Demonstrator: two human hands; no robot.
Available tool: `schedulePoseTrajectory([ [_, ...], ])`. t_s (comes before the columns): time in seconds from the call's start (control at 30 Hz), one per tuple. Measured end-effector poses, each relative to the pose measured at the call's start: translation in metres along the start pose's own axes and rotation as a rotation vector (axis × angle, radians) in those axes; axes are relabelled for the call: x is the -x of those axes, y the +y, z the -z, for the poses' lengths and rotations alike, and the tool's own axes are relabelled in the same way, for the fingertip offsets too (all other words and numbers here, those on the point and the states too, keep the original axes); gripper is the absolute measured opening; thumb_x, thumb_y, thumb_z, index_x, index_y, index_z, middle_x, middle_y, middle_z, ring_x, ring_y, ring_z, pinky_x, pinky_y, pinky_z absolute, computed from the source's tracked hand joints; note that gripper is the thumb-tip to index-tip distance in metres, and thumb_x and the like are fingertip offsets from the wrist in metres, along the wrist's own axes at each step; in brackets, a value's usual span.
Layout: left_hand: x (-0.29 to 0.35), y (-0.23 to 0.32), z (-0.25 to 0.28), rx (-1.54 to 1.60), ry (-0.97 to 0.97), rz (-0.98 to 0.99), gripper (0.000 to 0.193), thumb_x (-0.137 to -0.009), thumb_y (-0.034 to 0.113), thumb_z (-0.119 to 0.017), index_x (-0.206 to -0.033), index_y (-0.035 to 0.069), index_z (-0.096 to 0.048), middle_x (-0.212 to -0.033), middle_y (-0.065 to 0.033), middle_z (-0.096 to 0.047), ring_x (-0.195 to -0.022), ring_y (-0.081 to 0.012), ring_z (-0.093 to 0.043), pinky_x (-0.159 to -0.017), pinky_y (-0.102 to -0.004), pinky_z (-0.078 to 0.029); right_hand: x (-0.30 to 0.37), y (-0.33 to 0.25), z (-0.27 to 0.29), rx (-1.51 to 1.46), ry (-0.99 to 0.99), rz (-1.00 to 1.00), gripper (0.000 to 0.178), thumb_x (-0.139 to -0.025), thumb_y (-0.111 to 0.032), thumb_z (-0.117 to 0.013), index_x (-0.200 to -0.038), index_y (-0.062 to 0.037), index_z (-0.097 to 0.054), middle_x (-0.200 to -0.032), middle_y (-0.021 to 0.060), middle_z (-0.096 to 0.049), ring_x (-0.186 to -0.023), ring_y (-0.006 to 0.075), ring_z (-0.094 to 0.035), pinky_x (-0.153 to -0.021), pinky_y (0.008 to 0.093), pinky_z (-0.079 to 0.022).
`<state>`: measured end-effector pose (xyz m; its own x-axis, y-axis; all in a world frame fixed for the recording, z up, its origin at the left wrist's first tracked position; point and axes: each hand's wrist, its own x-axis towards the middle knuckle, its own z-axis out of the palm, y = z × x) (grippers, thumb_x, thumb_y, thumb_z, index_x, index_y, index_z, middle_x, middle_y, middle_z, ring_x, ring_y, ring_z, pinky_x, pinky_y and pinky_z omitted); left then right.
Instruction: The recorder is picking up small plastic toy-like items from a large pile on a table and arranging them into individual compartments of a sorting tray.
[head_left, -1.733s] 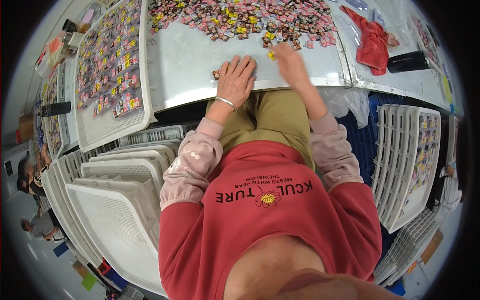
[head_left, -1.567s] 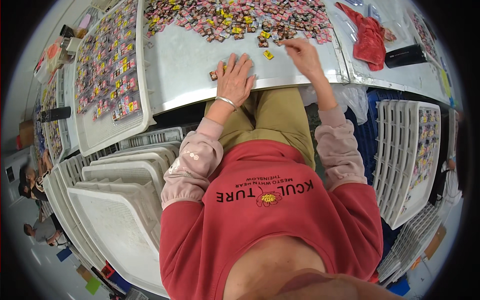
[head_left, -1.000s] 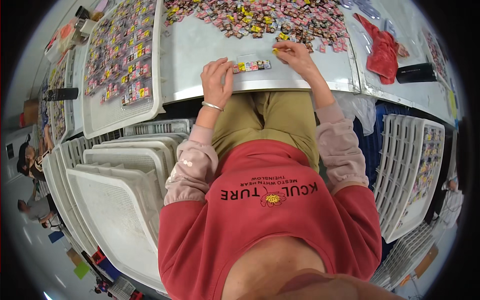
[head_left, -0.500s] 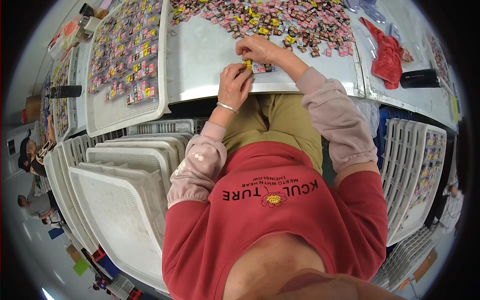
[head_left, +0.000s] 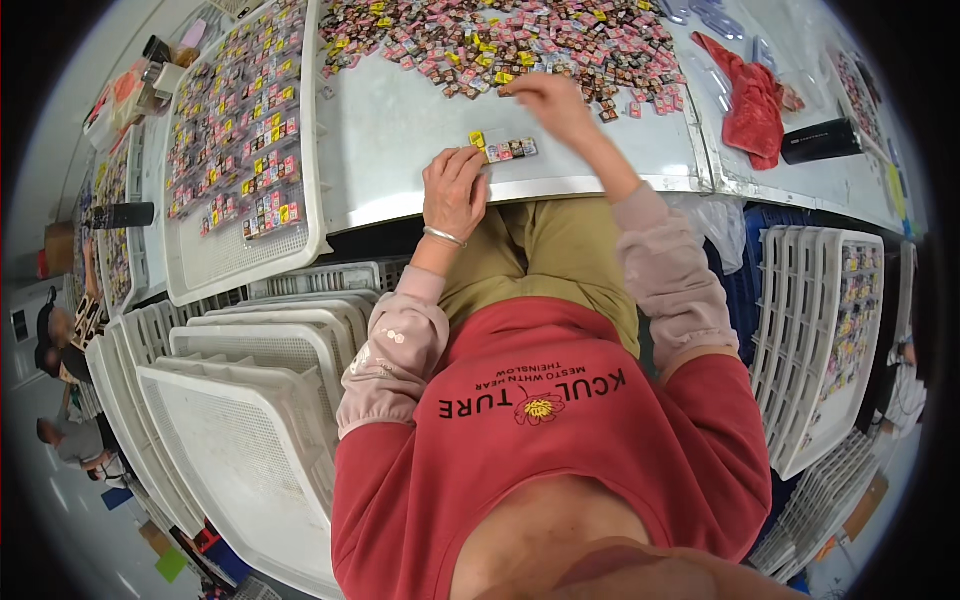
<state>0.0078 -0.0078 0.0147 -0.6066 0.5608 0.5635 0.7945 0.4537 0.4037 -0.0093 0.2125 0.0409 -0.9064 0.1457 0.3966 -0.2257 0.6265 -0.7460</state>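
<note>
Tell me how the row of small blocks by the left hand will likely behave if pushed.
The row of small blocks probably won't roll: the pieces look boxy. It is likely light, since the blocks look tiny beside the left hand. It may split, as it seems made of separate pieces; how firmly they are joined, I can't tell.

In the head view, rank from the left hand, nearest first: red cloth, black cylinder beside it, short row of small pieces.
1. Row of small pieces: just right of the left hand.
2. Red cloth: farther right.
3. Black cylinder: right of the cloth.
</note>
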Motion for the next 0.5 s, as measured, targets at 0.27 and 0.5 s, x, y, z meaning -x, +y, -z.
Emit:
schedulePoseTrajectory([
  [0.27, 0.001, 0.002, -0.001, -0.010, 0.007, 0.020, 0.032, -0.070, 0.006, -0.061, -0.102, 0.004, -0.059, -0.111, -0.0076, -0.057, -0.106, -0.0282, -0.049, -0.090, -0.0399, -0.037, -0.037, 0.020, 0.011, 0.135, -0.105, -0.084, 0.020, -0.079, -0.011, -0.062, -0.097, -0.0060, -0.067, -0.089, 0.0117, -0.067, -0.079, 0.0220, -0.064, -0.072, 0.0317, -0.051],
  [0.5, 0.000, -0.006, -0.003, 0.079, 0.107, 0.059, 0.032, -0.073, 0.005, -0.060, -0.105, 0.004, -0.059, -0.111, -0.0121, -0.057, -0.107, -0.0305, -0.050, -0.092, -0.0391, -0.037, -0.047, 0.030, -0.026, 0.507, -0.164, 0.009, 0.027, -0.075, -0.008, -0.058, -0.102, -0.0088, -0.063, -0.096, 0.0147, -0.058, -0.093, 0.0339, -0.057, -0.078, 0.0404, -0.047],
])
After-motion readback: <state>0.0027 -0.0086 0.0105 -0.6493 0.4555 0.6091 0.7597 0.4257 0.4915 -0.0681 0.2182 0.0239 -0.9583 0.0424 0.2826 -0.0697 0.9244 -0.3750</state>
